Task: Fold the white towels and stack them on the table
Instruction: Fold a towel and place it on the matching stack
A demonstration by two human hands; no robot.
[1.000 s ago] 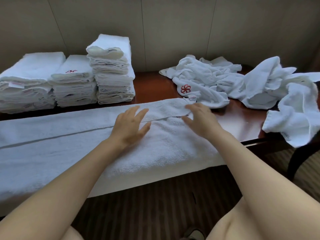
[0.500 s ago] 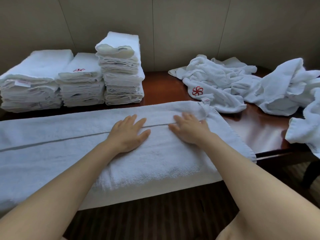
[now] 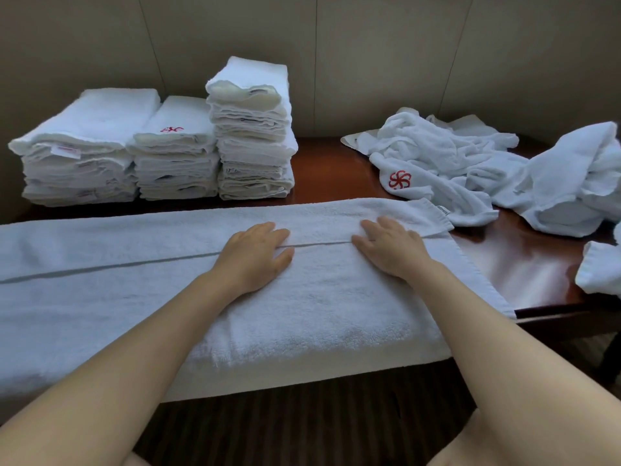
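A long white towel (image 3: 134, 297) lies folded lengthwise along the front of the dark wooden table (image 3: 329, 173), its two long edges meeting at a seam down the middle. My left hand (image 3: 255, 257) lies flat on it, fingers straight across the seam. My right hand (image 3: 389, 247) presses flat near the towel's right end. Three stacks of folded white towels (image 3: 248, 129) stand at the back left. A heap of unfolded white towels (image 3: 470, 163), one with a red flower logo, lies at the back right.
A panelled wall runs close behind the table. The towel's front edge hangs over the table's near edge above a dark striped floor. Another crumpled towel (image 3: 598, 270) drapes over the table's right edge.
Both hands slid leftward along the towel, flattening it near the seam. The view shifted a little to the left and closer.
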